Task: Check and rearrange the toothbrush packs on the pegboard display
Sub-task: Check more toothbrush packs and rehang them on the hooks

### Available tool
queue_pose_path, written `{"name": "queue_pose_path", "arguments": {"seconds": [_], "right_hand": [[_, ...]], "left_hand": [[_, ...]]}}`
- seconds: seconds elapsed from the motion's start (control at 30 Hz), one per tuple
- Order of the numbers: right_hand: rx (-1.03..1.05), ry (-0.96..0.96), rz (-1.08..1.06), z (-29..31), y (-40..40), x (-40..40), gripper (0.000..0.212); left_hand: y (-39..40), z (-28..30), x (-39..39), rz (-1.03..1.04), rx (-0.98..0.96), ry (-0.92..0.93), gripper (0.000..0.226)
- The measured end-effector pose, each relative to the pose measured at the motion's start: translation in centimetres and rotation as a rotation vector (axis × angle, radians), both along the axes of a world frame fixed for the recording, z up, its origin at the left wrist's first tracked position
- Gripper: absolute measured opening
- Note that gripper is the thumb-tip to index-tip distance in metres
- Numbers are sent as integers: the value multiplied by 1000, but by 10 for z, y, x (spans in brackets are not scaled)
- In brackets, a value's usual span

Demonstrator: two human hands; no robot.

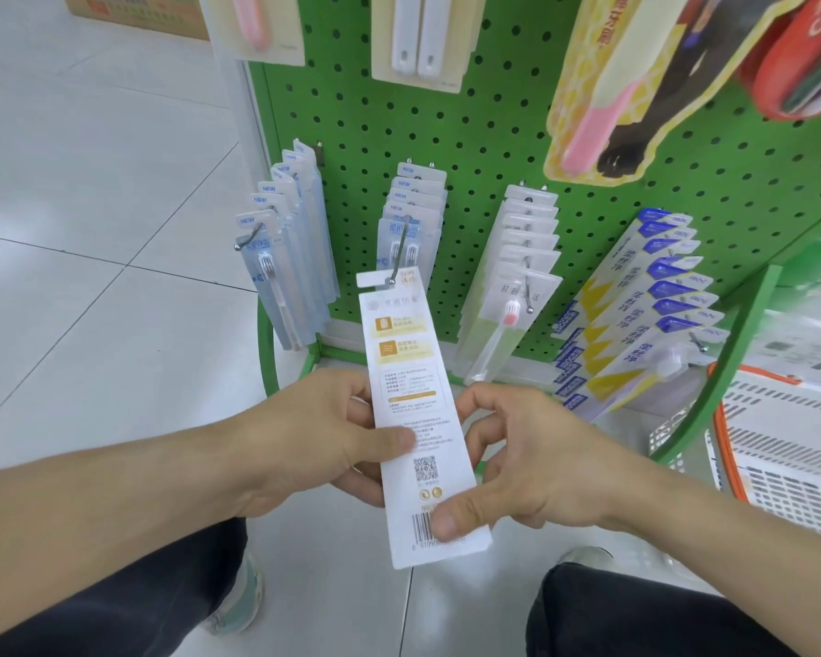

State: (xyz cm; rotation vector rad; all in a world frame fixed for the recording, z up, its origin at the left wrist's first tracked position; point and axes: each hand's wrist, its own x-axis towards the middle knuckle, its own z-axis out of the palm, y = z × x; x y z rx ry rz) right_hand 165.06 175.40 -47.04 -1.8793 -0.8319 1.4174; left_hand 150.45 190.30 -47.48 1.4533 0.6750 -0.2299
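A long white toothbrush pack (423, 419) faces up with its printed back showing: two gold panels near the top, small text in the middle, a QR code and a barcode toward the bottom end. Its top tab sits at the tip of the hook (399, 258) of the second row. The green pegboard (470, 135) carries four rows of hanging packs. The left row (285, 248) holds clear bluish packs marked NEW; the second row (413, 215) holds similar packs; the third row (517, 272) holds frosted packs, the front one showing a pink-bristled brush; the right row (645, 315) holds blue, yellow and white packs.
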Motion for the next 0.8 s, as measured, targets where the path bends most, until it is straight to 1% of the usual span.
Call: {"name": "queue_pose_path", "arguments": {"seconds": [0.1,0.27,0.4,0.47,0.57,0.63,0.7,0.8], "right_hand": [[-24,-13,48,1,1,-2,61],[-16,-13,54,-5,2,-1,45],[53,-74,37,-13,2,3,48],[65,-77,51,-13,2,4,46],[65,-75,63,-13,1,5,37],[77,-62,46,-12,1,6,29],[87,-67,31,-13,1,7,21],[104,-70,-7,-14,2,5,18]], "left_hand": [[-1,-3,-1,-46,-3,38,21],[-6,-10,-4,-190,-10,95,25],[-8,-14,-5,-292,21,109,32],[-8,-15,-5,-284,63,88,36],[-6,-17,-3,-203,146,48,46],[-4,-18,-2,-199,175,33,43],[-3,-17,-1,-238,189,13,37],[-4,-16,-1,-296,251,6,33]]}}
